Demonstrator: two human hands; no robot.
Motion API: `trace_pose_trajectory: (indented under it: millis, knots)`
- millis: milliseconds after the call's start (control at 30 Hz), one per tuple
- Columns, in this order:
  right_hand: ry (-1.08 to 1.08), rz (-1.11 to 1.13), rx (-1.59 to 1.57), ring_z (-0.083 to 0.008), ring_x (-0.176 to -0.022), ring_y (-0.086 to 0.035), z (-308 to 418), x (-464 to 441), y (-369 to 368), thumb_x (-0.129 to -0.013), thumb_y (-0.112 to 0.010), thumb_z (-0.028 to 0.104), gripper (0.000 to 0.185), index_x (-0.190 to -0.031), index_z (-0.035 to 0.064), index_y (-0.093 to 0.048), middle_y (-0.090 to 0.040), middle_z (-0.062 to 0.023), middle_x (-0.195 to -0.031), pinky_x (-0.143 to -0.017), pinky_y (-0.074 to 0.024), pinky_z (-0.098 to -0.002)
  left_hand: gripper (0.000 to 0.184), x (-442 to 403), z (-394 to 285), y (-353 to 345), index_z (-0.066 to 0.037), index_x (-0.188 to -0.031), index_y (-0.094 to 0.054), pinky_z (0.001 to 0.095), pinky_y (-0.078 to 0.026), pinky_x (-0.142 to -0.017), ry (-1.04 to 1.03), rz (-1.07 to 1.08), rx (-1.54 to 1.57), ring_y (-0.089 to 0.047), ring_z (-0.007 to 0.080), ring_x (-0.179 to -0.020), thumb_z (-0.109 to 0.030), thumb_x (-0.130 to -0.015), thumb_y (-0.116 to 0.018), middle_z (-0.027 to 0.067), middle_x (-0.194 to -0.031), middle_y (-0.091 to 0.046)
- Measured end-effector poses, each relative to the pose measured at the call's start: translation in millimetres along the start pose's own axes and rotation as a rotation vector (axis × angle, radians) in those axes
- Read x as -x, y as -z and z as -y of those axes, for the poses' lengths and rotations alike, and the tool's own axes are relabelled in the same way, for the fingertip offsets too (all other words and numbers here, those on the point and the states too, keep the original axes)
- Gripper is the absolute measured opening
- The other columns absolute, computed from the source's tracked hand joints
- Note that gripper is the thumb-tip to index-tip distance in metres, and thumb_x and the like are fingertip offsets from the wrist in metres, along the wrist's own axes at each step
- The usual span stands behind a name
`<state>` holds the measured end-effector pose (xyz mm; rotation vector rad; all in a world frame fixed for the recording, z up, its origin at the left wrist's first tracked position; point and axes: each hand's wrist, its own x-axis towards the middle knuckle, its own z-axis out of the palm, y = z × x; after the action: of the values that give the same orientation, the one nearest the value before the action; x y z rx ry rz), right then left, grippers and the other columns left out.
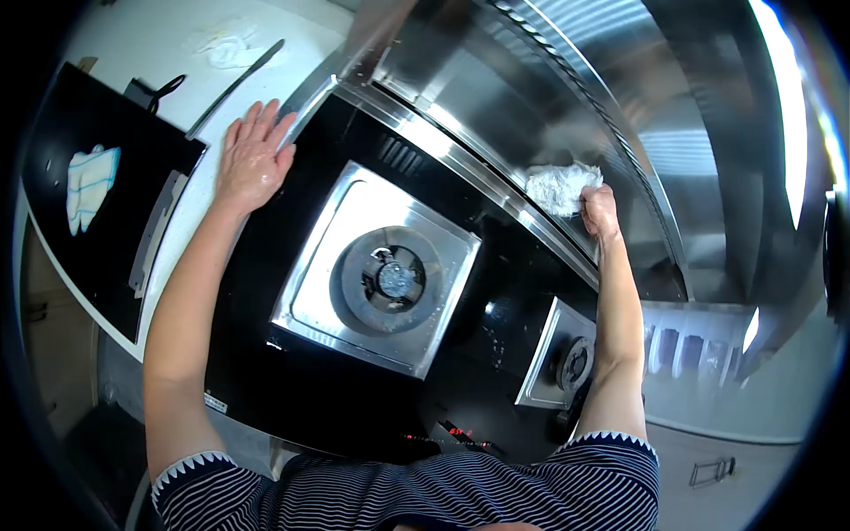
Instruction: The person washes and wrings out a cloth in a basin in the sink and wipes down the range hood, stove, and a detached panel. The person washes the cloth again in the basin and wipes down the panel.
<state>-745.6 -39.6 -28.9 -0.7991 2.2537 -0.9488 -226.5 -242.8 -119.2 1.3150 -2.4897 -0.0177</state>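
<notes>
My right hand (599, 211) is closed on a crumpled white cloth (564, 188), which lies against the shiny stainless steel panel (496, 133) behind the cooktop. My left hand (252, 168) rests palm down with fingers spread, at the corner where the white counter (208, 181) meets the black glass cooktop (354, 389); its skin looks wet. Between my arms, a square metal burner plate (332, 239) with a round burner (394, 279) sits on the cooktop. A second burner plate (537, 367) lies beneath my right forearm, partly hidden.
To the left, a black panel (106, 257) carries a folded white cloth with blue lines (91, 188). A long thin dark tool (235, 88) and a black-handled item (166, 87) lie on the counter. Red digits (459, 432) glow at the cooktop's front. A ribbed steel hood (682, 115) overhangs the right.
</notes>
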Motion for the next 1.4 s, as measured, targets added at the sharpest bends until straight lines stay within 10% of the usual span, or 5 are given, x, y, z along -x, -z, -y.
trace_pose_trajectory:
  millis: [233,433,700,1033,1400]
  knots:
    - [0.041,0.149,-0.794,-0.019,-0.085,-0.062,36.3,127.5,-8.1,-0.069,-0.046,-0.01,0.033,-0.101,-0.0063,-0.056,-0.062,-0.0107,-0.096,-0.076,-0.0503,-0.0315,0.043,-0.8,-1.8,-2.1,-0.017,-0.13,-0.042,0.0422,-0.019,-0.106,-0.002,0.017,-0.051,-0.024,0.0239,-0.131,-0.027,-0.088,-0.045,0.0063,-0.139,-0.031]
    - [0.232,-0.224,0.801,-0.0206,-0.074,-0.062,-50.1,158.1,0.9,-0.075,-0.061,0.017,0.032,-0.102,-0.0009,-0.059,-0.064,-0.0142,-0.087,-0.068,-0.0497,-0.0307,0.043,-1.1,1.0,-7.5,-0.018,-0.131,-0.041,0.0423,-0.021,-0.105,-0.027,0.001,-0.111,-0.026,0.0246,-0.13,-0.028,-0.089,-0.043,0.0058,-0.139,-0.032]
    - [0.295,0.094,0.963,-0.0371,-0.077,-0.06,-35.6,164.6,-91.0,-0.08,-0.056,0.039,0.041,-0.086,-0.0012,-0.055,-0.062,-0.022,-0.08,-0.072,-0.047,-0.0443,0.042,-2.7,5.0,-13.9,-0.02,-0.131,-0.04,0.0418,-0.023,-0.104,-0.055,-0.015,-0.15,-0.027,0.0247,-0.13,-0.029,-0.09,-0.042,0.005,-0.139,-0.033]
    - [0.072,-0.085,-1.08,-0.0236,-0.102,-0.056,-137.8,166.4,128.2,-0.085,-0.055,0.03,0.041,-0.117,0.005,-0.049,-0.056,-0.009,-0.114,-0.087,-0.0476,-0.0457,0.041,-5.1,18.8,-24.6,-0.017,-0.132,-0.039,0.0395,-0.027,-0.102,-0.155,-0.072,-0.182,-0.031,0.0269,-0.127,-0.025,-0.091,-0.041,0.0073,-0.138,-0.034]
    - [0.069,0.119,0.392,-0.0105,-0.062,-0.052,-141.6,-26.9,72.7,-0.081,-0.061,0.023,0.025,-0.077,-0.0023,-0.064,-0.06,-0.0045,-0.067,-0.06,-0.0419,-0.0257,0.045,-3.7,19.9,-22.6,-0.021,-0.134,-0.036,0.0396,-0.022,-0.107,-0.169,-0.1,-0.321,-0.028,0.0267,-0.129,-0.039,-0.093,-0.032,0.0033,-0.141,-0.03]
